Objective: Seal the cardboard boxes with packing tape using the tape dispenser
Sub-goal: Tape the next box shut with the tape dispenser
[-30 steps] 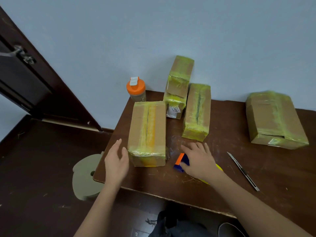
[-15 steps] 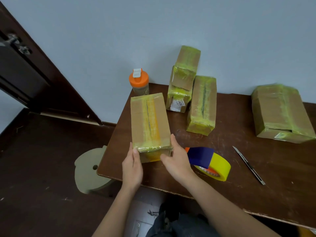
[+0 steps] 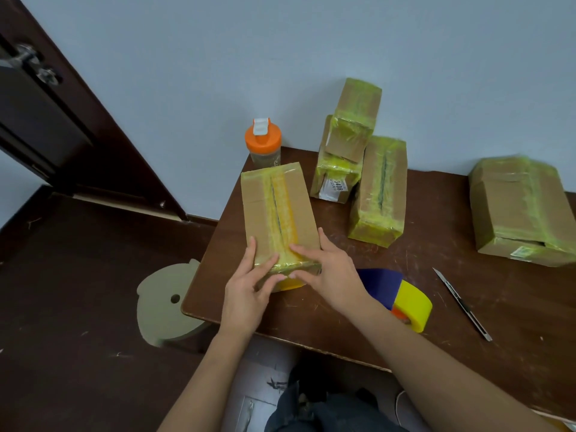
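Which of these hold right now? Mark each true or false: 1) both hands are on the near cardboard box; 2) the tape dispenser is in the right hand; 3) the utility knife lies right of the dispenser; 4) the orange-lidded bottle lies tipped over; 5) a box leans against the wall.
1) True: the left hand and right hand press the near end of the yellow-taped cardboard box.
2) False: the blue and yellow tape dispenser lies on the brown wooden table, untouched.
3) True: the slim metal utility knife lies right of it.
4) False: the orange-lidded bottle stands upright.
5) True: a small taped box leans against the wall.
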Available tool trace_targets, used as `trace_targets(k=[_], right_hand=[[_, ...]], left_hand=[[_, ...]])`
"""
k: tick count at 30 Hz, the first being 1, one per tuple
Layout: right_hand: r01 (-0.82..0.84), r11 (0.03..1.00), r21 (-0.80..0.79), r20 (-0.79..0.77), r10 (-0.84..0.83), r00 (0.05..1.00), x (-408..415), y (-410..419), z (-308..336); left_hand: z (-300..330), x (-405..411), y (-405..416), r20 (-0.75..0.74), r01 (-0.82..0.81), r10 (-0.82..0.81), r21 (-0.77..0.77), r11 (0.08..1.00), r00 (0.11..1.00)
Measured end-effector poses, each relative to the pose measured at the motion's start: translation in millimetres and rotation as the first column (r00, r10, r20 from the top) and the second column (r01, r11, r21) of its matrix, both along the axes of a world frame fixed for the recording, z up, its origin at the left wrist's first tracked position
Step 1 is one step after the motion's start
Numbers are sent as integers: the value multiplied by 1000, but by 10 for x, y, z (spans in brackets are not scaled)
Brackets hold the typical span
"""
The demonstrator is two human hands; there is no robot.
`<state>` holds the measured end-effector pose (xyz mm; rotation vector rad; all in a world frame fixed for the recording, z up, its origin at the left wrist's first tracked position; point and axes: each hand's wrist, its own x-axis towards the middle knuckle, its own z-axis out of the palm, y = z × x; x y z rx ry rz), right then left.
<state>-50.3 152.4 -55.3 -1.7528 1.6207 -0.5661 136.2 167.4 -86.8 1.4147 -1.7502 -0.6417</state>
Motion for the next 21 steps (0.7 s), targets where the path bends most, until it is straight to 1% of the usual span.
trace_targets(k=[2,5,8,11,14,16,18,21], right_hand=[[59,998,-33,-2,-59,998,30,-5,-50],[135,988,-72,85,-129,988,66,-8,-148],[166,983,-85,136,-153,979,79,-27,-225],[136,985,-102,111,-125,986,37,-39,-217],[76,996,-49,71,-72,995,1,-70,-164],[101,994,-45,85,-97,992,9,-93,-171],[120,990,-75,120,-111,987,12,-103,-201],[57,985,-161,118,-38,992,-35,-107,-243]], left_hand=[[-35,-18,-22,-19,-11,11,-44,999,1000],[-87,-69,-43,-41,-33,29,-98,995,999],[-117,-89,-54,-76,-64,56,-99,993,995],[-87,-76,-42,-62,-43,38,-90,995,997],[-10,-79,-51,-66,-62,59,-39,997,996],[-22,-105,-53,-102,-84,82,-24,996,991],[-49,-111,-56,-102,-85,79,-50,995,992],[-70,-43,-75,-17,-20,18,-121,992,1000]])
